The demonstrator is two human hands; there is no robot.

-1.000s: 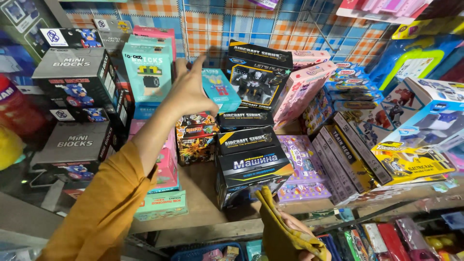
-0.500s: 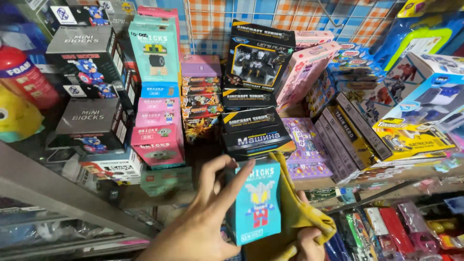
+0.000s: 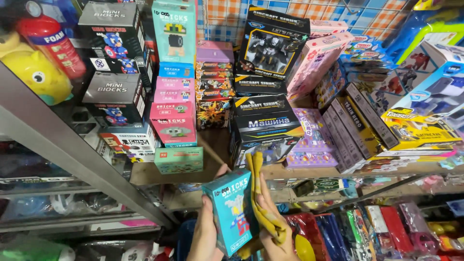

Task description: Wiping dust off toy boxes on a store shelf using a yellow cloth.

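Head view: at six o'clock, the left hand (image 3: pixel 205 237) grips a small teal cardboard toy box (image 3: pixel 229 212) by its edge. The right hand (image 3: pixel 270 227) presses a crumpled yellow cloth (image 3: pixel 261 203) against it. Stiff, light, probably crushable; hold its side edges.

Before me a wooden shelf (image 3: pixel 309 170) crosses the middle of the frame, a checked orange-and-blue wall (image 3: pixel 220 17) at top, a grey metal rail (image 3: pixel 72 154) slanting lower left.

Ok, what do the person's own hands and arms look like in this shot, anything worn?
Both hands are bare: no gloves, rings or watch visible. The left hand shows only up to the wrist, with no sleeve in view. The right hand is partly hidden by a yellow cloth, so its wrist can't be seen.
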